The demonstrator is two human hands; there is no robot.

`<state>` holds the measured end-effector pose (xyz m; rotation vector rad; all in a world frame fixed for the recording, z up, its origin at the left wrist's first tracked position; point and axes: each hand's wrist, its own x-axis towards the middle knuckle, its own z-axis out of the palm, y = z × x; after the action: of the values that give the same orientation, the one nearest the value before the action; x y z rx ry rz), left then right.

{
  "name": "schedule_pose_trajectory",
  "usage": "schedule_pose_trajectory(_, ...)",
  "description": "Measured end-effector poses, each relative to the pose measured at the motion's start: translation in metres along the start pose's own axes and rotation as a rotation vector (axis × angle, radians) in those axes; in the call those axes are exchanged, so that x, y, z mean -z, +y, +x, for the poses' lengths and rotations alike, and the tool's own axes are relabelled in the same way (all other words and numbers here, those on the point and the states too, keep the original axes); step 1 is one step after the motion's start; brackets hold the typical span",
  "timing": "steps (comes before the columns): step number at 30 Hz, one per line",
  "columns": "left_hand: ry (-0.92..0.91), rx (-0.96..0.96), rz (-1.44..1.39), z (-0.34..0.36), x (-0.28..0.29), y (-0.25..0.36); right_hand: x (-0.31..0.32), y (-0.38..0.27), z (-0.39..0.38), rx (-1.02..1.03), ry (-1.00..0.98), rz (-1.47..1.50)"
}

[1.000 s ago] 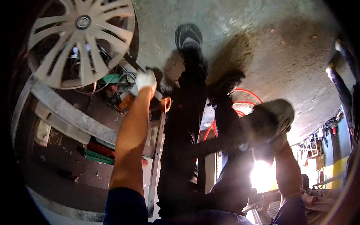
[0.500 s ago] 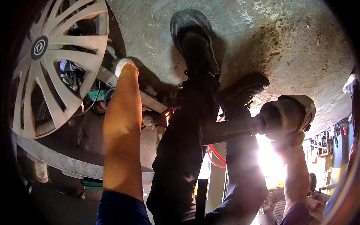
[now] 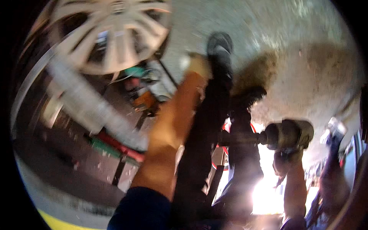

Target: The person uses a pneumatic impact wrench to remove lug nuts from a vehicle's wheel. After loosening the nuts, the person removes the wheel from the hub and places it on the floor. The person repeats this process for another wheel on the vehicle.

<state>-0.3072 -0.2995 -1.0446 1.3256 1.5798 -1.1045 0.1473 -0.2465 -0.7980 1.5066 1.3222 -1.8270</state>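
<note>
My left hand [image 3: 195, 65], in a white glove, is stretched forward beside my dark left leg and shoe [image 3: 219, 53]; motion blur hides its fingers and anything in them. My right hand [image 3: 285, 161] grips the handle of a dark, bulky impact wrench [image 3: 287, 134]. A long dark shaft [image 3: 239, 138] runs left from the wrench's nose, across my legs. A silver multi-spoke wheel cover [image 3: 117, 44] lies at the upper left, above a jumble of tools, cables and an orange object [image 3: 145, 101].
Curved metal rails [image 3: 90, 107] and red and green bars [image 3: 119, 147] are at left. Stained concrete floor [image 3: 306, 76] spreads ahead and right. A red hose [image 3: 226, 124] loops behind my legs. Another person's leg and shoe [image 3: 332, 130] are at far right, beside a bright opening.
The view has swung, so the wheel cover sits higher and farther right. My left hand has moved right, toward my shoe. The wrench stays in my right hand. The other person's foot appears lower.
</note>
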Motion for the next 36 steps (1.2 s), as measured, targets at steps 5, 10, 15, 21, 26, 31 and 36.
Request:
schedule_pose_trajectory(5, 0.405, 0.166, -1.838, -0.259, 0.096, 0.08, 0.01, -0.077, -0.112, 0.005, 0.059, 0.102)
schedule_pose_trajectory(10, 0.711, -0.086, -1.545, -0.493, 0.143, -0.018, 0.018, -0.151, -0.215, 0.143, 0.11, 0.112)
schedule_pose_trajectory(15, 1.123, 0.364, -1.175, -0.661, 0.061, -0.154, 0.006, -0.229, -0.333, 0.258, 0.04, 0.132)
schedule_pose_trajectory(21, 0.725, 0.432, -2.421, -0.669, -0.019, -0.228, 0.003, -0.294, -0.387, 0.286, -0.088, 0.092)
schedule_pose_trajectory(26, 0.913, 0.574, -1.525, -0.679, 0.015, -0.242, -0.023, -0.322, -0.409, 0.234, -0.163, 0.197)
schedule_pose_trajectory(31, 1.075, -0.366, -0.917, -0.658, 0.109, -0.206, -0.036, -0.38, -0.428, 0.21, -0.246, 0.313)
schedule_pose_trajectory(36, 0.298, -0.798, -1.258, -0.761, 0.283, -0.14, 0.003, -0.433, -0.48, 0.161, -0.258, 0.439)
